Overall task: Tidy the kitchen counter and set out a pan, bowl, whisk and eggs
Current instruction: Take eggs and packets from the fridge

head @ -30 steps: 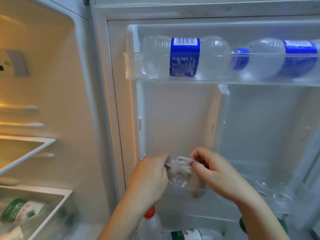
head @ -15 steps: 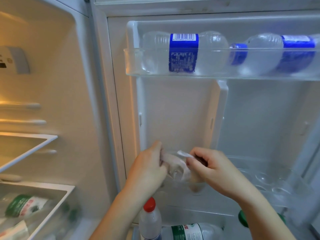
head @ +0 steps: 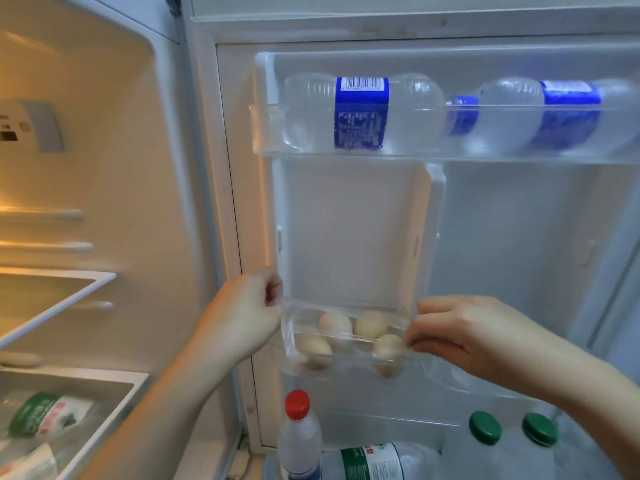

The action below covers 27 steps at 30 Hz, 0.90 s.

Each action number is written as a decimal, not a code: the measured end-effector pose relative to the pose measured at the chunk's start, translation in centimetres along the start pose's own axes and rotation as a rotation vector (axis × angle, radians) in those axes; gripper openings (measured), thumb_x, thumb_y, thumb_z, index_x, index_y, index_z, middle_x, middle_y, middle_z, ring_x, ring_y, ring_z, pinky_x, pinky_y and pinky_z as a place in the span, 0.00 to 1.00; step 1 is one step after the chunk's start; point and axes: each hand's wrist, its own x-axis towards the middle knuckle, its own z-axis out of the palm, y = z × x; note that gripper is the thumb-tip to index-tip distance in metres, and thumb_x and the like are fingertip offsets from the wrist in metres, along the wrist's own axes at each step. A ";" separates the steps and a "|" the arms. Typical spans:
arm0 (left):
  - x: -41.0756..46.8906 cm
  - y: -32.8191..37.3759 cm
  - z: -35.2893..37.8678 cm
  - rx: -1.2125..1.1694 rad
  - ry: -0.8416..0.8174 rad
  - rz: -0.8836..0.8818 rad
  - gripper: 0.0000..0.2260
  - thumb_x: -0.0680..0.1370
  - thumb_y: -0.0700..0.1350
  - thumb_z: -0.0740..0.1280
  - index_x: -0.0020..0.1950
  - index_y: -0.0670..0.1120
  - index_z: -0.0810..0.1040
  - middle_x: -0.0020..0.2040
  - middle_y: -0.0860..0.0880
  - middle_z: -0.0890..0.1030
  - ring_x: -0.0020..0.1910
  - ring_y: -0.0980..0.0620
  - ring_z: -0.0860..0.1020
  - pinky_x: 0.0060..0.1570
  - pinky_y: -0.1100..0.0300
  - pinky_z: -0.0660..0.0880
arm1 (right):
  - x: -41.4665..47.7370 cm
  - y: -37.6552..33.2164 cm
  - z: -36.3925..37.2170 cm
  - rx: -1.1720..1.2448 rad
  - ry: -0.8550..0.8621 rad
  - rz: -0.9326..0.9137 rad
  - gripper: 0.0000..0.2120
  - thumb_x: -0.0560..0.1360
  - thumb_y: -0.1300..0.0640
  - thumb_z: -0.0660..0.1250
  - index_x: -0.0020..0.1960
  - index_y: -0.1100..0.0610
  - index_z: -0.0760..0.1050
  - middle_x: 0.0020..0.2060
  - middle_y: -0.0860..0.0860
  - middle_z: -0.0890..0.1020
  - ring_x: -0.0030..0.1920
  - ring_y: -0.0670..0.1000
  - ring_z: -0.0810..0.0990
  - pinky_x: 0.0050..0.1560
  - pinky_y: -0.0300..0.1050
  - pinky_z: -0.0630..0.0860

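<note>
Several pale brown eggs [head: 335, 325] lie inside a clear plastic bag [head: 291, 336] that is stretched wide open in front of the fridge door's middle shelf. My left hand [head: 247, 315] pinches the bag's left edge. My right hand [head: 460, 332] pinches its right edge. Both hands hold the bag apart at about the same height, so the eggs show between them.
The open fridge door [head: 346, 220] fills the view. Its top rack [head: 433, 147] holds water bottles [head: 360, 112] lying flat. Below stand a red-capped bottle [head: 298, 431] and green-capped bottles [head: 485, 427]. The fridge interior with glass shelves [head: 69, 289] lies to the left.
The bunched bag has been pulled wide open. My hands moved apart, left one leftward and right one rightward, and the eggs inside came into view.
</note>
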 end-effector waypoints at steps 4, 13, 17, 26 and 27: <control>-0.4 -0.9 -1.0 0.029 -0.056 -0.016 0.11 0.71 0.47 0.69 0.33 0.49 0.69 0.25 0.54 0.70 0.28 0.53 0.65 0.30 0.59 0.64 | -1.4 0.7 -1.0 -0.149 -0.006 0.016 0.10 0.75 0.44 0.57 0.38 0.46 0.71 0.33 0.41 0.72 0.29 0.44 0.72 0.24 0.40 0.70; -1.0 -0.1 -2.2 -0.169 -0.109 -0.051 0.04 0.73 0.43 0.67 0.39 0.48 0.75 0.28 0.52 0.76 0.25 0.57 0.71 0.32 0.61 0.69 | -2.4 -0.5 -2.3 -0.096 0.024 0.080 0.12 0.75 0.40 0.58 0.41 0.45 0.73 0.44 0.41 0.73 0.40 0.41 0.73 0.36 0.40 0.76; -2.5 1.4 -3.5 -0.155 0.054 0.151 0.12 0.72 0.40 0.66 0.49 0.55 0.73 0.47 0.59 0.76 0.45 0.60 0.75 0.43 0.70 0.69 | -1.6 -1.6 -3.0 0.048 0.032 0.050 0.16 0.76 0.35 0.56 0.55 0.42 0.74 0.59 0.39 0.73 0.57 0.38 0.73 0.56 0.34 0.70; -1.3 5.4 -0.9 0.180 -0.395 0.595 0.09 0.75 0.40 0.58 0.48 0.51 0.75 0.43 0.52 0.82 0.40 0.51 0.78 0.41 0.51 0.76 | 3.8 -3.7 -1.3 0.165 -0.138 0.112 0.10 0.77 0.59 0.63 0.50 0.50 0.82 0.41 0.45 0.84 0.41 0.43 0.80 0.46 0.35 0.74; -0.9 5.2 -0.2 0.287 -0.402 0.581 0.08 0.77 0.40 0.57 0.50 0.51 0.73 0.45 0.51 0.81 0.43 0.49 0.78 0.40 0.52 0.75 | 4.1 -3.6 -0.8 0.136 -0.181 0.140 0.10 0.77 0.59 0.62 0.51 0.50 0.82 0.42 0.46 0.84 0.41 0.44 0.79 0.47 0.38 0.74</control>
